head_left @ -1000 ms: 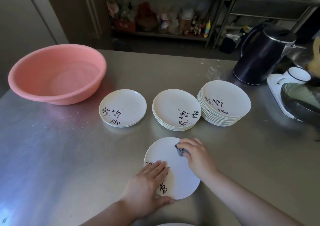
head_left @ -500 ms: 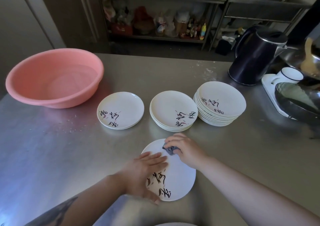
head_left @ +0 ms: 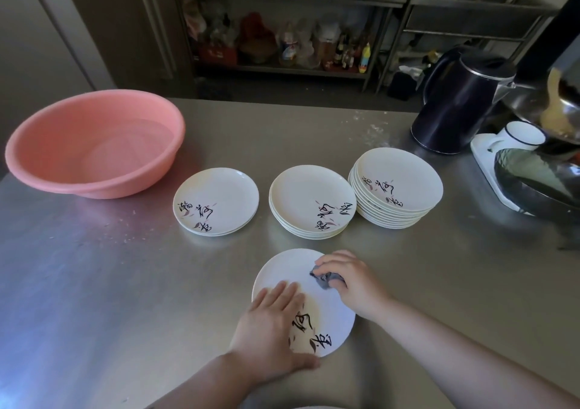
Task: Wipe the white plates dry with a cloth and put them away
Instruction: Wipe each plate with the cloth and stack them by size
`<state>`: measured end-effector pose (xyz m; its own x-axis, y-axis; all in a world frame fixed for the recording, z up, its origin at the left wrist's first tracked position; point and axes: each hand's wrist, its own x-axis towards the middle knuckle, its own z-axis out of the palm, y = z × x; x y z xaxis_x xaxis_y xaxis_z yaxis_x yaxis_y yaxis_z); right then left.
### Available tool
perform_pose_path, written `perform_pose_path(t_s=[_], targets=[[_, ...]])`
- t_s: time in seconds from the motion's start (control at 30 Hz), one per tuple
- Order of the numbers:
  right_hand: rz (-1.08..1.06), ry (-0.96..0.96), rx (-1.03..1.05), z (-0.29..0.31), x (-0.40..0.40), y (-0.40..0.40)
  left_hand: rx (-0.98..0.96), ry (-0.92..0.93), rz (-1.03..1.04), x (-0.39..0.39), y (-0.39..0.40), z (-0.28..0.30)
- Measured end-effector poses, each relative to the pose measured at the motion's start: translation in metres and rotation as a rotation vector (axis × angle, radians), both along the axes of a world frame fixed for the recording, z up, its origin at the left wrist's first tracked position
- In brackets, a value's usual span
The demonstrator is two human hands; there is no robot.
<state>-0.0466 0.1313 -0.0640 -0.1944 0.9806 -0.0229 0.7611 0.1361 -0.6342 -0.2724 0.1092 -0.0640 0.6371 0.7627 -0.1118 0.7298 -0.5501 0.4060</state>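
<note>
Since half a second ago my right hand [head_left: 353, 284] has slid a little along the far edge of the plate [head_left: 326, 308], toward its right rim, and my left hand [head_left: 271, 330] has eased back toward the near-left edge, uncovering more of the black brush lettering near the plate's near side. The plate itself lies in the same spot on the steel bench [head_left: 94, 283], in front of the three stacks.

My left hand lies flat on the plate, fingers straight and close together, palm pressing its left side, with the thumb stretched along the near rim where plate meets bench. It pins the plate rather than gripping it. My right hand is curled over a small grey cloth [head_left: 323, 278], fingers bunched round it and pressing it onto the far-right part of the plate; only a crumpled bit of cloth shows under the fingertips. The two hands are apart, with bare plate between them.

Beyond the plate stand three piles of matching white plates: a low stack at left [head_left: 216, 200], a middle stack [head_left: 309, 200] and the tallest stack at right [head_left: 397, 182], the last two just beside each other. A pink basin [head_left: 94, 140] sits at the far left of the bench, and a dark kettle [head_left: 455, 107] at the far right, near a white mug [head_left: 522, 134].
</note>
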Motion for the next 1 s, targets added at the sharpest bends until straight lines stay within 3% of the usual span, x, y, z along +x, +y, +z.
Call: perform_pose_path(t_s=[0.13, 0.2, 0.33, 0.4, 0.47, 0.63, 0.83, 1.0], targets=[[0.099, -0.015, -0.036, 0.005, -0.008, 0.016, -0.108, 0.083, -0.289, -0.019, 0.030, 0.017], [0.137, -0.015, -0.055, 0.008, -0.015, 0.026, -0.113, 0.116, -0.335, -0.025, 0.044, 0.019], [0.151, -0.004, -0.061, 0.009, -0.023, 0.036, -0.077, 0.132, -0.310, -0.029, 0.049, 0.011], [0.136, 0.010, -0.043, 0.007, -0.023, 0.036, 0.043, 0.140, -0.298, -0.028, 0.045, 0.011], [0.123, 0.034, -0.018, 0.004, -0.023, 0.034, 0.006, 0.205, -0.267, -0.027, 0.038, 0.011], [0.003, 0.055, 0.006, 0.000, -0.013, 0.015, 0.009, 0.105, -0.151, -0.016, 0.025, 0.002], [-0.057, 0.093, 0.006, -0.007, -0.001, -0.006, -0.026, 0.160, 0.042, 0.012, -0.001, 0.007], [0.042, 0.081, -0.069, 0.001, 0.003, 0.008, -0.045, 0.044, -0.091, -0.007, 0.016, 0.010]])
